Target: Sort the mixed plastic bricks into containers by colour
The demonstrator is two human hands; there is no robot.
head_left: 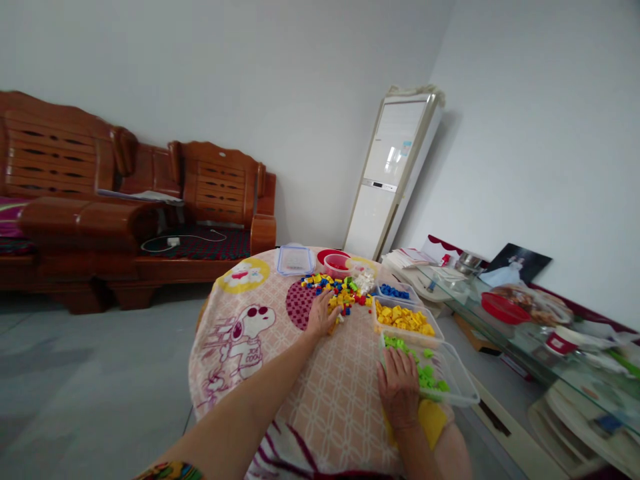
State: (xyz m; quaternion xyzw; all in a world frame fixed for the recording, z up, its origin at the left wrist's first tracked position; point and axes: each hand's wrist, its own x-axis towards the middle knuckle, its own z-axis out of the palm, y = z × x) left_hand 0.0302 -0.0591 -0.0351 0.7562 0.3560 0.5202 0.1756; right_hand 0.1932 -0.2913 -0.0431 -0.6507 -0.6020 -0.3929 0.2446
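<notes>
From the head camera: the left hand [323, 313] lies on the round, cartoon-print cloth-covered tabletop [260, 347], fingers spread loose at the edge of the mixed pile of small coloured plastic bricks [340, 292], gripping nothing I can make out. The right hand [399, 390] rests flat, fingers released, on the near rim of the clear plastic tub of green bricks [433, 373]. Just beyond sits the clear tub of yellow bricks [404, 319].

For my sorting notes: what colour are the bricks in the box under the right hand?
Green bricks, seen in the head view.
</notes>
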